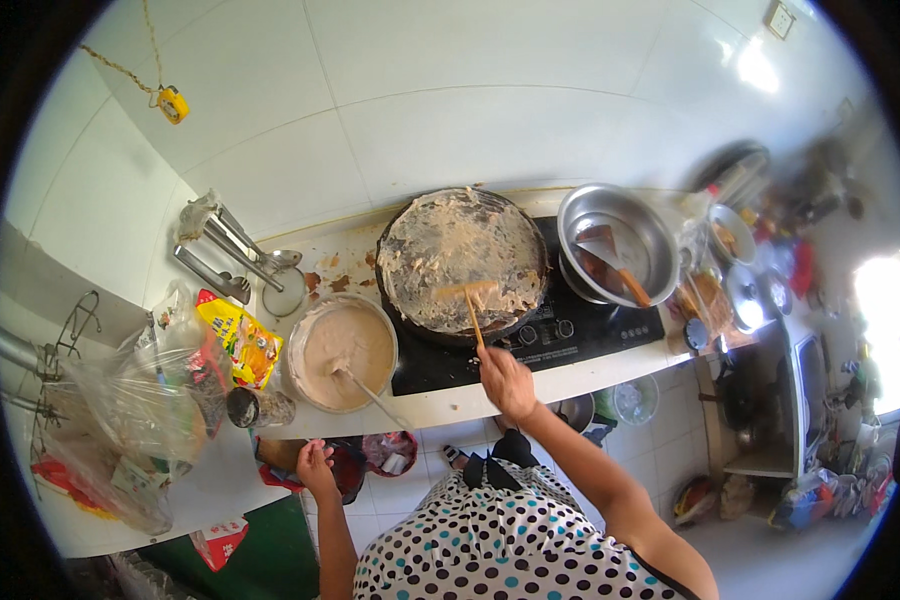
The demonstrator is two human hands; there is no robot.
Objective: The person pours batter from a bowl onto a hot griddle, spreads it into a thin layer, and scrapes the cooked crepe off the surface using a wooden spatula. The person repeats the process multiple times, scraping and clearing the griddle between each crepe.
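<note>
My right hand (507, 381) grips the thin handle of a wooden T-shaped batter spreader (477, 319). The spreader's crossbar rests on pale batter (450, 240) near the front of a round dark griddle (387, 279). The batter covers most of the griddle in an uneven, lumpy layer, with dark patches showing through. Left of the griddle stands a metal pot (295, 375) of thick pinkish-beige batter, a ladle (364, 386) standing in it with its handle over the counter edge. Below the counter front, my left hand (316, 466) has its fingers curled in, with nothing visible in it.
A black cooktop (607, 337) carries the griddle and a steel basin (664, 255) holding a wooden-handled scraper (615, 262). Left are a yellow seasoning packet (244, 341), a jar (262, 407) and plastic bags (127, 405). Utensils (232, 240) hang on the left wall.
</note>
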